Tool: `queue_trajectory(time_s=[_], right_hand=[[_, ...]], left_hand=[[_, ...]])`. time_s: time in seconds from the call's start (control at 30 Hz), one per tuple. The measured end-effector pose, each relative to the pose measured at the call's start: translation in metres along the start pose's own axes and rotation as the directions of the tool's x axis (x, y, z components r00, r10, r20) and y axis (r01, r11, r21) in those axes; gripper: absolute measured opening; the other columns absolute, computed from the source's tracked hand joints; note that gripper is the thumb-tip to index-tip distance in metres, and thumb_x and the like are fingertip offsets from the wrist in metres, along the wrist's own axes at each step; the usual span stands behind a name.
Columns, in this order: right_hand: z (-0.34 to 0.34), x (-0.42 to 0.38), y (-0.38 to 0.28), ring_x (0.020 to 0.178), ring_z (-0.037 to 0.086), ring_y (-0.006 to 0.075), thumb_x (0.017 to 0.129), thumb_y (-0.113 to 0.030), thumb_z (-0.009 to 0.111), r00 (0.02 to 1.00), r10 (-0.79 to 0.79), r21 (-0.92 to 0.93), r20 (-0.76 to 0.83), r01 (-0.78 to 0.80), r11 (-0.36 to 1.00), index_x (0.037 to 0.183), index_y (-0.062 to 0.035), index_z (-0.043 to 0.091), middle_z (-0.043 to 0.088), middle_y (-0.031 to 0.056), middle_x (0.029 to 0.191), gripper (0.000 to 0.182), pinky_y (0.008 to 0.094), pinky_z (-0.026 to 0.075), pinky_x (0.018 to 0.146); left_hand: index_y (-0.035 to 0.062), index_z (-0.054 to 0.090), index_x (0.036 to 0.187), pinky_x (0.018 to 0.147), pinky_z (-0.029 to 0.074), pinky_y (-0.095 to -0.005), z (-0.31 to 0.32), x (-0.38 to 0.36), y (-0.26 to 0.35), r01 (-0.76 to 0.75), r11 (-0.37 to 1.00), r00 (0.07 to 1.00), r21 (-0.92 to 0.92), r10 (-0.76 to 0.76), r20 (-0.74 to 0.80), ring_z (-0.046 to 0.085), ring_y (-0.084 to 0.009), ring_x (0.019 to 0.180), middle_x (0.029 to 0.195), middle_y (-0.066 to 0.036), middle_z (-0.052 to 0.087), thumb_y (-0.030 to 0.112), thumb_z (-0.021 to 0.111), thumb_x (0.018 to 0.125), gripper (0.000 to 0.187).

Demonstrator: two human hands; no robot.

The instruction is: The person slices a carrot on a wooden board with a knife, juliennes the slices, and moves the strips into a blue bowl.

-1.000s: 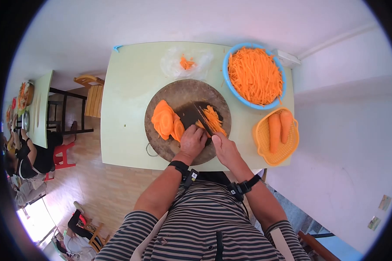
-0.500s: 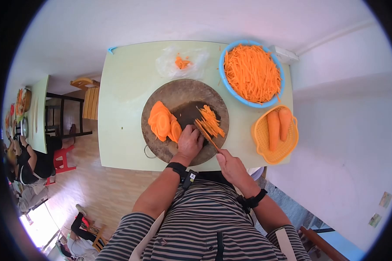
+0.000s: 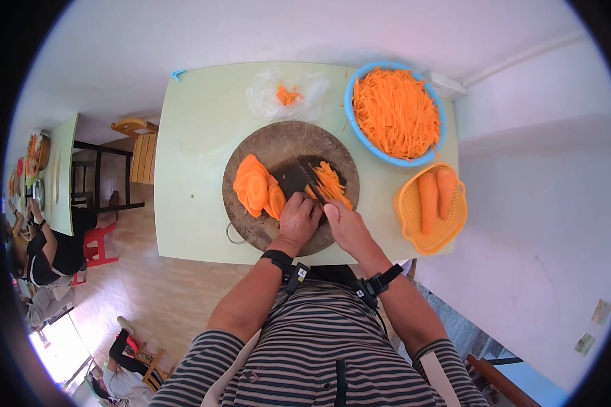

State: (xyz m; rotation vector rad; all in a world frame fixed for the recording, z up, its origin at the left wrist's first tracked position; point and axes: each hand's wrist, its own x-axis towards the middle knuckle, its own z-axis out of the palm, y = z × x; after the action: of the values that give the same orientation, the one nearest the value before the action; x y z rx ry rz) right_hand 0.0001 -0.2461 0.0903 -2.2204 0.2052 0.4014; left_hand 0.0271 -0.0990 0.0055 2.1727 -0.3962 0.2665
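Observation:
A round wooden chopping board (image 3: 251, 141) lies on the table under both hands. My right hand (image 3: 347, 224) is closed around the handle of a kitchen knife (image 3: 311, 179), whose dark blade points away from me. Just left of the blade, my left hand (image 3: 299, 218) has its fingers curled down onto carrot slices, which it mostly hides; a bit of orange shows at the fingertips. Overlapping carrot slices (image 3: 254, 186) are piled on the board's left side. To the right of the knife lie cut carrot strips (image 3: 331, 183).
A blue basin (image 3: 349, 108) heaped with carrot shreds stands at the back right. Nearer is a yellow basket (image 3: 409, 197) with two whole carrots (image 3: 428, 202). A plastic bag (image 3: 261, 95) with carrot scraps lies behind the board. People sit at another table (image 3: 62, 183) far left.
My right hand has moved up and left with the knife, closer to my left hand. The blade now stands more edge-on beside the strips. My left hand stays nearly in place.

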Motion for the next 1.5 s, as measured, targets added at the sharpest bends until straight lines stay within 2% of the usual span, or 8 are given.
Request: queue_trajectory(time_s=[0.07,0.4,0.5,0.57,0.77,1.0,1.07,1.5], right_hand=[[-0.003,-0.006,0.003,0.096,0.063,0.0523,0.107,-0.04,0.043,0.997,0.038,0.064,-0.069,-0.033,0.997,0.122,-0.0061,0.06,0.067,0.0312,0.099,0.041,0.0558,0.051,0.082],[-0.013,-0.065,0.009,0.093,0.065,0.0511,0.107,-0.036,0.045,0.996,0.088,-0.003,0.012,-0.088,0.996,0.127,-0.0042,0.057,0.068,0.0315,0.094,0.039,0.0546,0.051,0.081],[-0.013,-0.067,0.007,0.1,0.066,0.0491,0.108,-0.034,0.045,0.986,0.158,0.0,0.045,-0.158,0.987,0.129,-0.0018,0.057,0.068,0.0304,0.099,0.041,0.0477,0.053,0.085],[-0.011,-0.061,0.004,0.093,0.065,0.0509,0.107,-0.038,0.043,0.993,0.12,-0.069,0.012,-0.119,0.99,0.125,-0.0045,0.058,0.068,0.0313,0.094,0.041,0.0546,0.051,0.082],[-0.008,-0.044,0.011,0.093,0.065,0.0509,0.107,-0.038,0.044,0.994,0.073,0.028,-0.081,-0.071,0.997,0.126,-0.0063,0.058,0.068,0.0311,0.094,0.04,0.055,0.051,0.081],[-0.018,-0.073,0.001,0.097,0.066,0.0487,0.106,-0.033,0.046,0.987,0.146,-0.062,0.071,-0.142,0.988,0.13,-0.0025,0.056,0.067,0.0312,0.097,0.04,0.0487,0.052,0.083],[-0.016,-0.08,0.008,0.09,0.066,0.0497,0.107,-0.037,0.045,0.991,0.123,-0.065,0.047,-0.12,0.991,0.128,-0.0048,0.057,0.068,0.0304,0.092,0.04,0.0556,0.051,0.078],[-0.009,-0.059,-0.012,0.087,0.066,0.0493,0.106,-0.039,0.046,0.992,0.125,-0.165,0.026,-0.12,0.979,0.125,-0.0053,0.058,0.069,0.0291,0.09,0.04,0.0573,0.052,0.076]], left_hand=[[0.0043,0.069,0.085,0.073,0.055,-0.0394,0.0,0.0,-0.001,-0.01,1.0,1.0,-0.028,0.009,-0.004,0.065,-0.0307,0.085,0.09,-0.011,0.06,0.006,0.073,0.077,0.008],[0.0031,0.067,0.086,0.072,0.055,-0.039,-0.001,0.0,-0.001,-0.008,1.0,1.0,0.006,0.008,0.026,0.065,-0.0309,0.085,0.092,-0.011,0.061,0.005,0.075,0.077,0.012],[0.0029,0.067,0.086,0.072,0.055,-0.0394,-0.003,0.0,0.001,-0.007,1.0,1.0,-0.002,0.007,0.022,0.065,-0.0309,0.084,0.091,-0.011,0.061,0.005,0.075,0.076,0.012],[0.0031,0.066,0.085,0.07,0.055,-0.0393,-0.004,0.001,0.001,-0.022,0.999,1.0,0.025,0.022,0.011,0.064,-0.031,0.082,0.09,-0.011,0.06,0.004,0.075,0.076,0.013],[0.0033,0.066,0.087,0.069,0.054,-0.0391,-0.002,0.0,-0.001,-0.04,0.999,0.999,0.008,0.04,0.017,0.064,-0.0313,0.082,0.089,-0.012,0.059,0.004,0.074,0.075,0.014],[0.0034,0.067,0.091,0.071,0.054,-0.0403,-0.004,-0.002,-0.004,-0.013,1.0,0.998,0.0,0.013,0.055,0.063,-0.0329,0.084,0.094,-0.013,0.058,0.005,0.073,0.076,0.017],[0.0043,0.067,0.096,0.072,0.054,-0.0415,-0.004,-0.003,-0.006,-0.002,1.0,0.995,0.006,0.001,0.095,0.063,-0.0335,0.087,0.097,-0.014,0.058,0.005,0.073,0.076,0.021],[0.0056,0.069,0.095,0.069,0.052,-0.0418,-0.005,-0.003,-0.005,-0.018,1.0,0.996,-0.01,0.019,0.087,0.061,-0.0332,0.084,0.089,-0.013,0.055,0.007,0.075,0.074,0.022]])
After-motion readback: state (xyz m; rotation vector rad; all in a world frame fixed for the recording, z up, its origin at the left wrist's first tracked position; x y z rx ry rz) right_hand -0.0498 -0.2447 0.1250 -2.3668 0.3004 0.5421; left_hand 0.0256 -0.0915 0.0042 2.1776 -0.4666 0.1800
